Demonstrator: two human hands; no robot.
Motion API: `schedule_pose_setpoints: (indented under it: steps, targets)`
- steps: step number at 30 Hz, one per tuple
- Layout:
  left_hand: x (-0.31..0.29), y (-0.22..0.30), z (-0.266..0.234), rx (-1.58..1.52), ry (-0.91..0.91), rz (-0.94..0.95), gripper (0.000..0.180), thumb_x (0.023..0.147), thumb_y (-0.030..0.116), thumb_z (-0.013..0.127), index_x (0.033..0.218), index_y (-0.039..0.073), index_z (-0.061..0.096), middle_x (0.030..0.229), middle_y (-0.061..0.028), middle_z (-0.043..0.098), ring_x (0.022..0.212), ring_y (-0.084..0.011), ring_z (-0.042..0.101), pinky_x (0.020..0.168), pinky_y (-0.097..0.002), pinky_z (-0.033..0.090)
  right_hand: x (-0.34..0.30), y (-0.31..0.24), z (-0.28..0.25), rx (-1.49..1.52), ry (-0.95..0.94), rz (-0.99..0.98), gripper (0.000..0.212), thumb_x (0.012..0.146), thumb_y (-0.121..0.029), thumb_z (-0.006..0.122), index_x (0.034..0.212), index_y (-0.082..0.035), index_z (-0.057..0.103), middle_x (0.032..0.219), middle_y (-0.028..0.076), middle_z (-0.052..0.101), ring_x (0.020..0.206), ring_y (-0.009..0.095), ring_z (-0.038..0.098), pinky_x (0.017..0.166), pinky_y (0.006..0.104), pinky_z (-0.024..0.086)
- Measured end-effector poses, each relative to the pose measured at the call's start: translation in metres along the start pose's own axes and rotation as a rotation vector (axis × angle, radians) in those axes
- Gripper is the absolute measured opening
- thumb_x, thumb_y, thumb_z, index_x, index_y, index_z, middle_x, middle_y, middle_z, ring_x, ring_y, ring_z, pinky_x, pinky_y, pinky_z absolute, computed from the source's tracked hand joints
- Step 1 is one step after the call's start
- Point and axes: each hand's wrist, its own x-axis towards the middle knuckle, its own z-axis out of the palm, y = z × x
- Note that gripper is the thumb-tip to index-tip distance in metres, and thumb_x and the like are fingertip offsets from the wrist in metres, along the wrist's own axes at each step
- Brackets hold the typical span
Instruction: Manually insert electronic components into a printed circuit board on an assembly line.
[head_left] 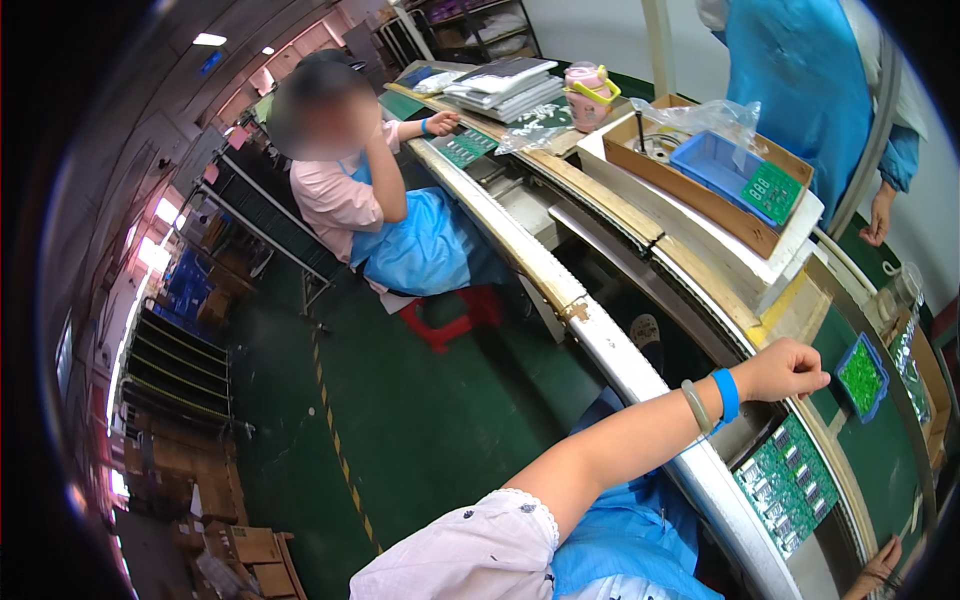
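My left hand [785,370], with a blue band and a pale bangle at its wrist, is raised over the bench edge. Its fingers are curled and pinched; anything inside them is too small or hidden to make out. Just right of it sits a small blue tray [877,406] of bright green parts [862,375]. Below the hand, a green circuit board [787,485] with several silvery components lies between the rails. At the lower right edge my right hand [880,566] shows only in part, its fingers stretched out low by the bench, apart from the board.
A cardboard box [770,238] holds a blue bin [705,165] and a digit-display board [770,190] on a white block. Farther along the line sits a co-worker [340,200]; another person in a blue apron [800,90] stands across. A pink cup [588,98] stands beyond.
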Motion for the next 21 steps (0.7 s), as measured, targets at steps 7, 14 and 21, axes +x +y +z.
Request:
schedule_pose_setpoints:
  steps: [7, 14, 21]
  targets:
    - [0.002, 0.002, 0.000, 0.025, 0.009, 0.025, 0.029, 0.090, 0.021, 0.064, 0.067, 0.004, 0.056, 0.059, 0.0004, 0.058, 0.056, -0.0042, 0.052, 0.052, -0.0218, 0.041, 0.005, -0.057, -0.016, -0.358, 0.256, -0.259, 0.031, 0.093, -0.029, 0.057, 0.094, -0.001, 0.070, 0.086, 0.014, 0.068, 0.077, 0.028, 0.064, 0.070, 0.0353, 0.052]
    - [-0.002, 0.003, -0.004, 0.060, 0.028, 0.033, 0.030, 0.090, 0.022, 0.064, 0.067, 0.004, 0.056, 0.059, -0.0001, 0.058, 0.055, -0.0046, 0.052, 0.052, -0.0223, 0.041, 0.009, -0.077, -0.019, -0.236, 0.200, -0.095, 0.026, 0.091, -0.022, 0.055, 0.106, -0.004, 0.065, 0.086, 0.011, 0.067, 0.071, 0.023, 0.063, 0.064, 0.0338, 0.052]
    - [-0.005, 0.008, -0.008, 0.081, 0.045, 0.046, 0.030, 0.089, 0.021, 0.064, 0.066, 0.004, 0.056, 0.058, -0.0005, 0.058, 0.054, -0.0048, 0.052, 0.052, -0.0222, 0.041, 0.017, -0.043, -0.004, -0.593, 0.313, -0.483, 0.021, 0.092, -0.021, 0.054, 0.099, -0.003, 0.064, 0.076, 0.010, 0.062, 0.054, 0.020, 0.056, 0.044, 0.0300, 0.045]
